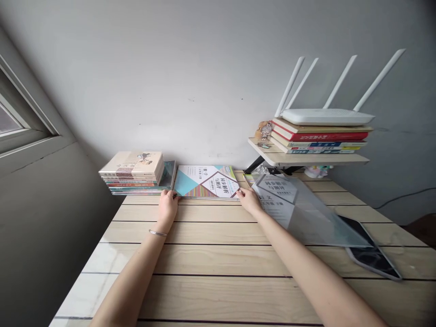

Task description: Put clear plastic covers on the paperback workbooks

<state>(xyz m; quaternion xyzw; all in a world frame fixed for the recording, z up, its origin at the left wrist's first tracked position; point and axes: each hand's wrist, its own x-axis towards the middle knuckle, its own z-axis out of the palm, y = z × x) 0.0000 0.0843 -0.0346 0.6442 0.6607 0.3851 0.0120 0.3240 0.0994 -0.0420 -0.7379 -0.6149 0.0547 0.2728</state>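
Observation:
A workbook (206,182) with a blue, white and striped cover lies flat against the wall, on top of at least one other thin book. My left hand (168,205) is closed at its near left corner, beside the book stack. With thumb on top, my right hand (248,200) pinches its right edge. Close to the right hand, another workbook (277,190) lies partly under a translucent plastic sheet (320,213). A stack of books (131,172) stands just left of the workbook, with a dark-covered book (168,175) showing beside the smaller volumes on top.
A small raised shelf (316,159) at the back right carries several books (320,141) under a white router (327,116) with upright antennas. A tablet (374,254) lies on the slatted wooden table (218,290), partly under the plastic sheet. A window (20,109) is at left.

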